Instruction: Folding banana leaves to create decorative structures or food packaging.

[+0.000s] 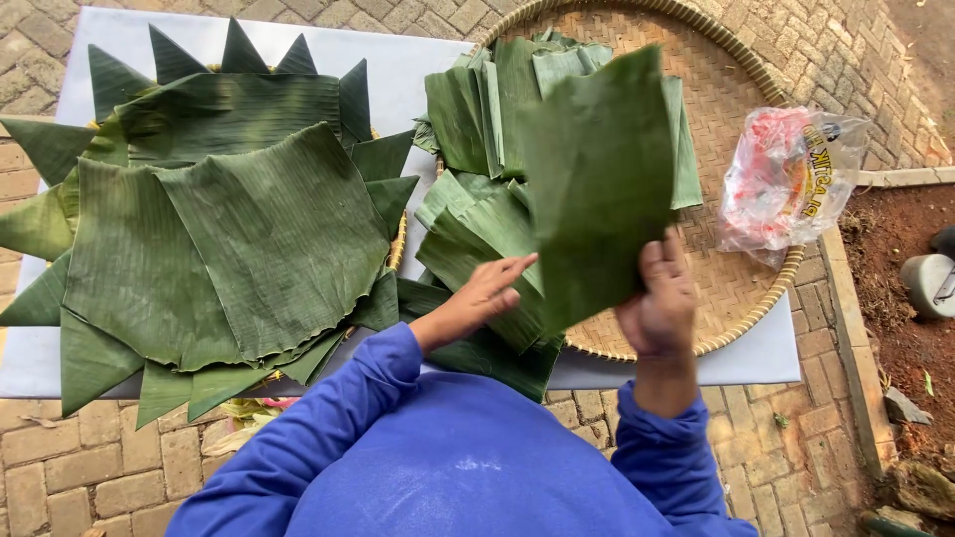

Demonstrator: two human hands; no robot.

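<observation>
Blue sleeves at 6 o'clock. Right hand [659,303] pinches a banana leaf piece [600,179] by its lower edge, raised over the woven tray [741,99]. Left hand [476,301], fingers flat and extended, rests on the cut leaf stack [477,229] at the tray's 9 o'clock edge. White desk [398,70] underneath. Leaf-lined tray [229,229] at 10 o'clock. Plastic bag [786,179] at 2 o'clock.
</observation>
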